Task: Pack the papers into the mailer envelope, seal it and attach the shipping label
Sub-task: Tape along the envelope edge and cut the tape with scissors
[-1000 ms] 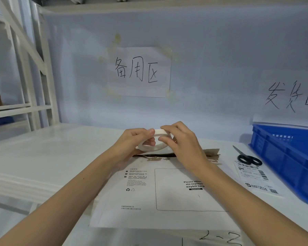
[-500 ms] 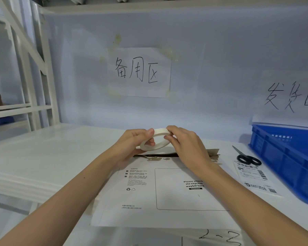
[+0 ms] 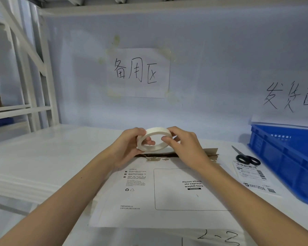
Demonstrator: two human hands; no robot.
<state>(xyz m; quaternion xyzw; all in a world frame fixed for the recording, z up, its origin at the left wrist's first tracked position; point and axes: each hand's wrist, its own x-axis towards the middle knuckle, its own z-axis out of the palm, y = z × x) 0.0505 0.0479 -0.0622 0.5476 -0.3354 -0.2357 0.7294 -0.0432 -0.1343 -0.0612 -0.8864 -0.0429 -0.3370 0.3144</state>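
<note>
A white mailer envelope (image 3: pixel 167 196) lies flat on the white table, printed side up, with a waybill box in its middle. Its brown torn flap (image 3: pixel 211 153) points toward the wall. Above the flap both hands hold a roll of white tape (image 3: pixel 154 131). My left hand (image 3: pixel 130 146) grips the roll's left side, thumb inside the ring. My right hand (image 3: pixel 183 144) pinches its right side with a fingertip on the inner edge. The shipping label (image 3: pixel 254 176) lies to the envelope's right. No papers are visible.
Black-handled scissors (image 3: pixel 245 158) lie at the label's far end. A blue plastic crate (image 3: pixel 288 157) stands at the right edge. Handwritten paper signs hang on the back wall (image 3: pixel 139 72). A white shelf frame (image 3: pixel 25 86) rises on the left.
The tape roll has been lifted a little and tilted so its ring faces me more. My right fingers have shifted round its right side.
</note>
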